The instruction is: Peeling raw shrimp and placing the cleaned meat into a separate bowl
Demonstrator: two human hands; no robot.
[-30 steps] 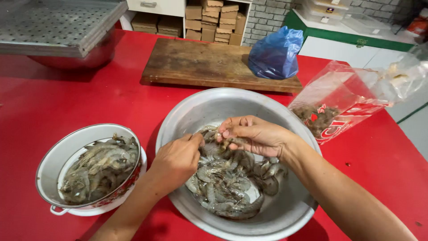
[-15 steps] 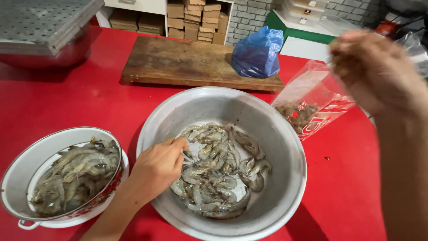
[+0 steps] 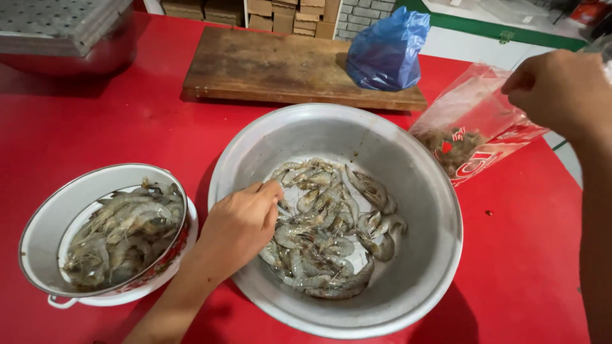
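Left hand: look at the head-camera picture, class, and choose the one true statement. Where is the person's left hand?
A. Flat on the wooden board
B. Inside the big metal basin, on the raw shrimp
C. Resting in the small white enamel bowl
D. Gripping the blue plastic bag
B: the left hand reaches over the rim of the metal basin, fingertips on the raw shrimp.

I count two hands of mine, my left hand (image 3: 239, 226) and my right hand (image 3: 561, 89). There are two bowls of shrimp: one big metal basin (image 3: 414, 280) and one smaller white enamel bowl (image 3: 44, 220). I see two plastic bags, one blue bag (image 3: 386, 54) and one clear bag (image 3: 472, 124), and one wooden cutting board (image 3: 274, 67).
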